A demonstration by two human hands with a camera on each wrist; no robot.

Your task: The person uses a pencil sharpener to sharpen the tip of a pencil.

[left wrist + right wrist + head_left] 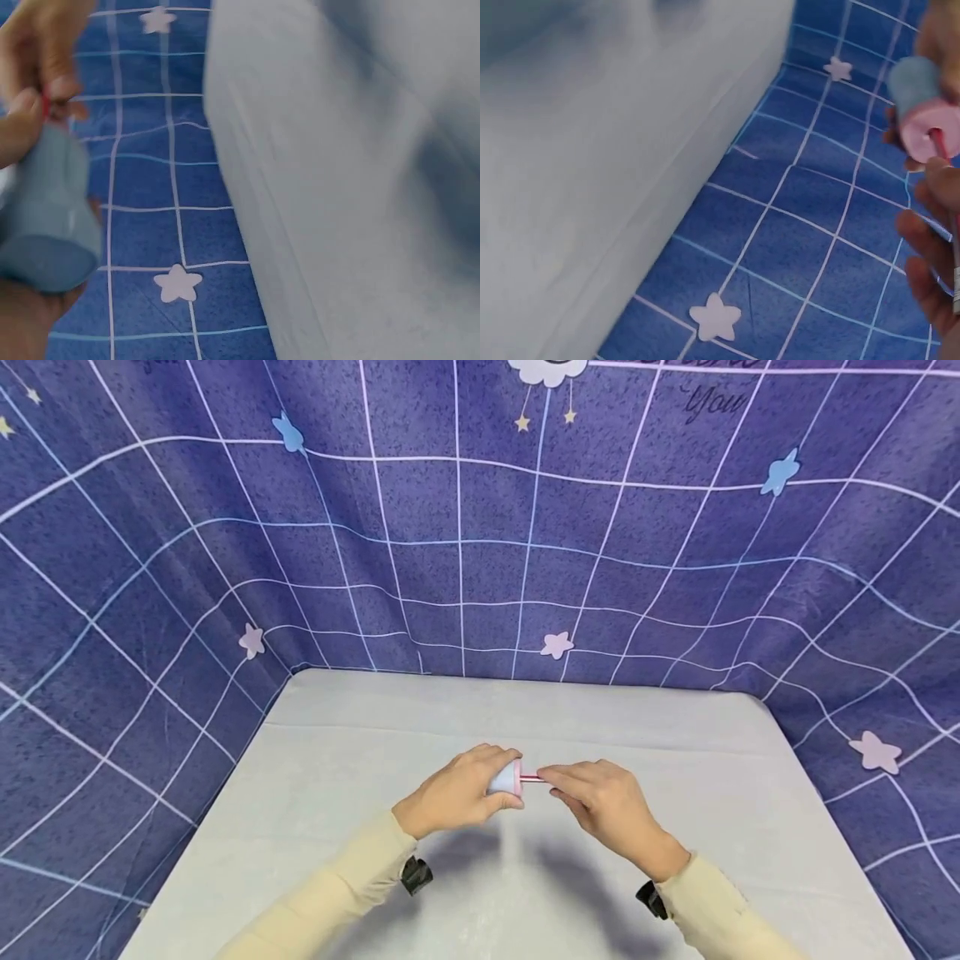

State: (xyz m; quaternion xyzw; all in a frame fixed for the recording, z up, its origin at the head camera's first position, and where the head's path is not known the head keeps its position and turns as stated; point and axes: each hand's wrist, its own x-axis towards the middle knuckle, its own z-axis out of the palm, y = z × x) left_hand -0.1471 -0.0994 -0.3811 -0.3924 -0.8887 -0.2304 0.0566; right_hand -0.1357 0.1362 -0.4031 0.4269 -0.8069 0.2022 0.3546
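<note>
My left hand (461,787) grips a light blue pencil sharpener (504,778) with a pink end, above the middle of the white table. Its pink face (922,129), with a round hole, shows in the right wrist view and points toward my right hand (609,802). A red pencil (532,778) has its tip in that hole, and my right fingers pinch its shaft. In the left wrist view the blue body of the sharpener (52,202) rests in my left hand, its wide base toward the camera. The pencil's tip is hidden inside.
A white cloth-covered table (360,710) lies beneath both hands, which cast shadows on it. Behind it and at both sides hangs a blue-purple curtain (420,568) with a grid and stars. A dark device (416,876) sits at each wrist.
</note>
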